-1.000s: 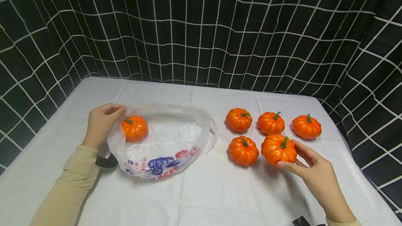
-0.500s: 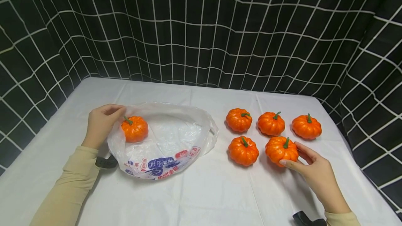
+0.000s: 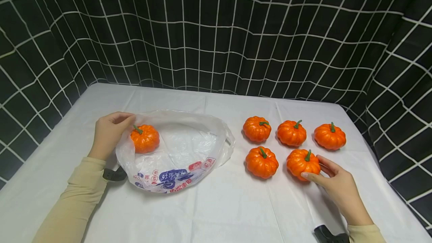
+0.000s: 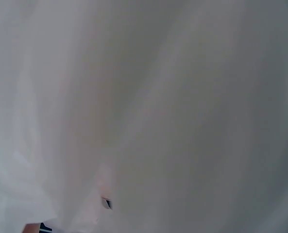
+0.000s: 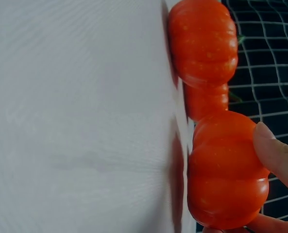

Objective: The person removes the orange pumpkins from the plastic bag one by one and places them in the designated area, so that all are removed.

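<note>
My left hand [image 3: 111, 132] pinches the left rim of a white plastic bag [image 3: 187, 151] printed in blue and red. The bag's mouth gapes toward the head camera, and a small orange pumpkin [image 3: 147, 139] with a green stem sits inside at the left. My right hand [image 3: 339, 186] grips another orange pumpkin [image 3: 301, 165] from its right side, thumb in front and fingers behind. In the right wrist view this pumpkin [image 5: 228, 170] is low beside the white cloth. Pale, blurred bag plastic [image 4: 158, 111] fills the left wrist view.
Beside the gripped pumpkin sits one pumpkin [image 3: 261, 162] on its left. Behind them stand three more: a left one [image 3: 256, 129], a middle one [image 3: 291, 133] and a right one [image 3: 329, 137]. A white cloth [image 3: 233, 205] covers the table; a black gridded curtain [image 3: 216, 33] hangs behind.
My right hand has lowered the pumpkin toward the table, moving it slightly right and nearer to me. The left hand and the bag have stayed where they were.
</note>
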`<state>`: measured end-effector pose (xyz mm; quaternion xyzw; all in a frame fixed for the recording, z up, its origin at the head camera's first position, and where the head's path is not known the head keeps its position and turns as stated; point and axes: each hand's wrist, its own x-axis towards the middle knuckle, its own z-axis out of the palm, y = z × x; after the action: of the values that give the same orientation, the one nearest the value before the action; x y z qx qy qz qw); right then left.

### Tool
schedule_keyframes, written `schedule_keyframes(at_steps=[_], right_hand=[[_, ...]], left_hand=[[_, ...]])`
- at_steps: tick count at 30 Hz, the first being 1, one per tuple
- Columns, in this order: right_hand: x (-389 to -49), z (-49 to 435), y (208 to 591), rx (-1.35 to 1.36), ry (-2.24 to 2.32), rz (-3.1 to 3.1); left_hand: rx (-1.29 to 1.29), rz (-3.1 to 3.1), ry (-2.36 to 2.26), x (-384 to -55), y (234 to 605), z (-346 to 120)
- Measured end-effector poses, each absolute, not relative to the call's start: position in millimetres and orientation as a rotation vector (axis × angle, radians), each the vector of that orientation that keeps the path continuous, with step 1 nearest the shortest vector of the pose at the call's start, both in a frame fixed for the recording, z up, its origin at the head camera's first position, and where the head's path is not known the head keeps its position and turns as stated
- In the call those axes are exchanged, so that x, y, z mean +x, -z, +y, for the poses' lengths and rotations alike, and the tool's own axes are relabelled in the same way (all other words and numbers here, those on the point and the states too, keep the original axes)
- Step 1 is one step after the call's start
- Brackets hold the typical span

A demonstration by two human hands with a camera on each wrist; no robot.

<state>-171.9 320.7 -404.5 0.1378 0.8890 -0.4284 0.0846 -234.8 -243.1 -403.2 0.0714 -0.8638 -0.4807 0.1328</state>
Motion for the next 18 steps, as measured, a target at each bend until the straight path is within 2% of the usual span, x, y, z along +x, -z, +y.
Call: schedule_keyframes(at_steps=[18], right_hand=[[-174.4, 323.1, 411.6, 0.409, 1.241, 2.676]], left_hand=[[0.189, -2.502, 1.394, -233.9, 402.4, -242.3]])
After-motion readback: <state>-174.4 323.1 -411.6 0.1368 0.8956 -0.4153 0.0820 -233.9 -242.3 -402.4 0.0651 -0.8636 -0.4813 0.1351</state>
